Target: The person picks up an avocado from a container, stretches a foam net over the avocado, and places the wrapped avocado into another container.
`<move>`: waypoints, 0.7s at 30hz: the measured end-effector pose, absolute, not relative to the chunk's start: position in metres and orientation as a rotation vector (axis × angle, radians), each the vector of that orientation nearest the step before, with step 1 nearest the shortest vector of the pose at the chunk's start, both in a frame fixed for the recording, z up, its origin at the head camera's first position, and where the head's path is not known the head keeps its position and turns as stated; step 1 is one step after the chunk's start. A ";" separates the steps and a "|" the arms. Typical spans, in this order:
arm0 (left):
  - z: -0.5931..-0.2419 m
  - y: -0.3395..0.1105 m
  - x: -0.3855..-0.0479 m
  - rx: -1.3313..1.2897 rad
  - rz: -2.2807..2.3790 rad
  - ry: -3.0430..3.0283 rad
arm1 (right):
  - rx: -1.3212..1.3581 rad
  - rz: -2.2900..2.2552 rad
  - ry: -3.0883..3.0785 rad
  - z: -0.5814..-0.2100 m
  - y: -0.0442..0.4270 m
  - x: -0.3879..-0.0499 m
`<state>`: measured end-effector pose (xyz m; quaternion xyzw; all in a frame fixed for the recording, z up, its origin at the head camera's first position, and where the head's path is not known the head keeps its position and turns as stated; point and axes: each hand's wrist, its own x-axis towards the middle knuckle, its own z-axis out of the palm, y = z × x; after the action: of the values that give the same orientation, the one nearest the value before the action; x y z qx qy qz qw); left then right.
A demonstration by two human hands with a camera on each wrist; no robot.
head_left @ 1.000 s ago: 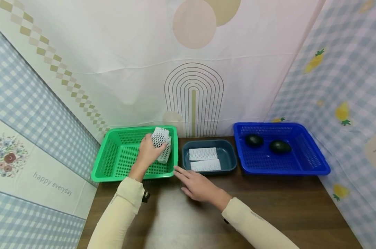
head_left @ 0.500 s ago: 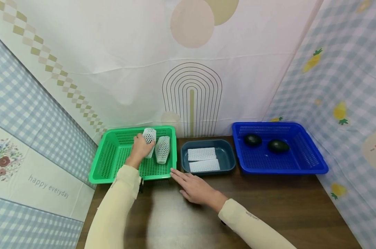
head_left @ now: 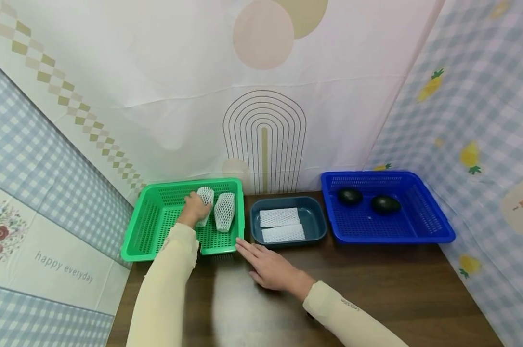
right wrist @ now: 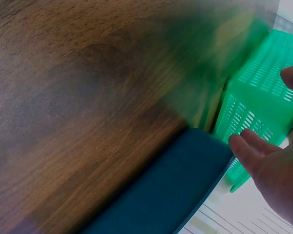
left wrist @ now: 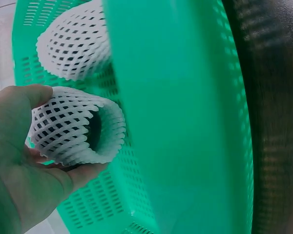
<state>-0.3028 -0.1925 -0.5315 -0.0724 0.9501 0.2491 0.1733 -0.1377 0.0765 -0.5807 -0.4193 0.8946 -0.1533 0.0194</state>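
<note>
The left hand (head_left: pixel 195 208) reaches over the near rim of the green basket (head_left: pixel 168 217), gripping a netted piece (left wrist: pixel 63 127) inside; its floor stretches leftward, a second netted piece (head_left: pixel 224 212) sits just right. The right hand (head_left: pixel 271 268), fingers straight, lies at the near-right corner.

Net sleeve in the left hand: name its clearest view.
Left wrist view: the net sleeve appears large, its mesh and opening clear. Head view: small, partly covered by the left hand. Right wrist view: not visible.
</note>
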 end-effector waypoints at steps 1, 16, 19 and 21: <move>-0.533 -0.192 -0.304 -0.204 0.694 2.690 | -1.296 -0.480 2.770 -0.581 0.076 -0.138; -0.541 -0.188 -0.298 -0.242 0.649 2.573 | -1.307 -0.455 2.779 -0.583 0.073 -0.137; -0.540 -0.188 -0.299 -0.252 0.656 2.564 | -1.304 -0.457 2.781 -0.582 0.074 -0.137; -0.541 -0.188 -0.300 -0.255 0.663 2.555 | -1.293 -0.461 2.778 -0.581 0.075 -0.137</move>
<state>-0.2995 -0.1883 -0.5405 -0.0932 0.9347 0.2426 0.2424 -0.1366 0.0751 -0.5814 -0.4172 0.8963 -0.1488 0.0213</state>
